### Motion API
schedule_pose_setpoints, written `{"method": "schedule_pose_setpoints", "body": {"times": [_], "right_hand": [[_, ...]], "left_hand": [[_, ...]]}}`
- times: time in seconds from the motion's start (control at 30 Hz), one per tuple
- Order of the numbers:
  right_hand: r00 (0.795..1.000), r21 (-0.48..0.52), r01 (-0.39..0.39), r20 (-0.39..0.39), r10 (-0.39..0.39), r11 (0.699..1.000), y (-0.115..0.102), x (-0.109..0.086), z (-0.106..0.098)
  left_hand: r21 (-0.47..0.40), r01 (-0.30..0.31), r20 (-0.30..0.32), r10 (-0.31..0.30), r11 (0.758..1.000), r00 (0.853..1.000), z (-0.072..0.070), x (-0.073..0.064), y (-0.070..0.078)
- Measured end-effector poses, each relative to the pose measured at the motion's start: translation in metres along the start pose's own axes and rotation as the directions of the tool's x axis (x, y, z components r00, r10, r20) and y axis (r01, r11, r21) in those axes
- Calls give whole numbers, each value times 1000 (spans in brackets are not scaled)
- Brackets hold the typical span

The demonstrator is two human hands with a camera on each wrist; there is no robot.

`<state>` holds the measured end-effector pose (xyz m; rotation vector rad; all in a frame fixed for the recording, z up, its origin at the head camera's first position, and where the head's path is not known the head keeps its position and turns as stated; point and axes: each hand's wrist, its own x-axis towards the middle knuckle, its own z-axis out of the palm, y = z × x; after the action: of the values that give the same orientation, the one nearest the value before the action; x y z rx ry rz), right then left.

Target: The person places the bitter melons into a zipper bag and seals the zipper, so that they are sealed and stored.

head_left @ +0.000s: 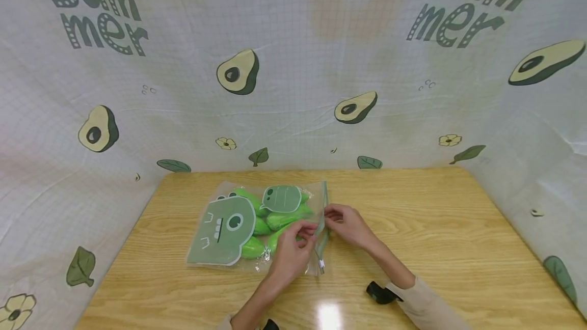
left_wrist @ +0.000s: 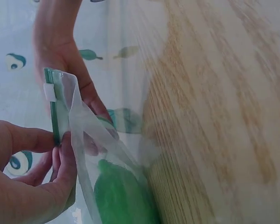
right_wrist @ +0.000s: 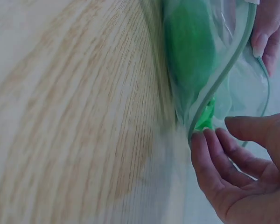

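A clear zip bag [head_left: 202, 225] printed with green cartoon monsters lies on the table, with several bright green, elongated objects [head_left: 283, 219] inside. Green strips [head_left: 324, 195] line its right-hand mouth. My left hand [head_left: 293, 248] pinches one green strip between thumb and fingers, a little below the white slider [left_wrist: 50, 92] in the left wrist view. My right hand [head_left: 346, 224] is across the mouth from it. In the right wrist view its bent fingers [right_wrist: 206, 161] touch the rim, the thumb stands apart from them, and the two strips gape between the hands.
The light wood table [head_left: 412, 218] meets a pale cloth backdrop [head_left: 293, 131] printed with avocados and leaves at the back and both sides. A black wrist device [head_left: 381, 293] sits by the right sleeve [head_left: 426, 304].
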<state>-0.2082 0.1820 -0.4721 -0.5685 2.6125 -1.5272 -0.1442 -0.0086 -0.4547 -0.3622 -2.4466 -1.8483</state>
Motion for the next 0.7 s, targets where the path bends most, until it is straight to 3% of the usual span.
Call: {"method": "schedule_pose_setpoints", "body": {"times": [0.27,0.53,0.7], "right_hand": [[995,-77,-8,-97,1,997,-2,-10,-4],[992,-128,-18,-125,2,992,-7,-22,-10],[992,-153,-10,-124,-10,988,-9,-29,-12]], "left_hand": [[52,2,19,-3,999,1000,4,-6,-3],[39,8,32,-9,999,999,4,-13,-8],[64,52,16,-53,997,998,2,-17,-7]]}}
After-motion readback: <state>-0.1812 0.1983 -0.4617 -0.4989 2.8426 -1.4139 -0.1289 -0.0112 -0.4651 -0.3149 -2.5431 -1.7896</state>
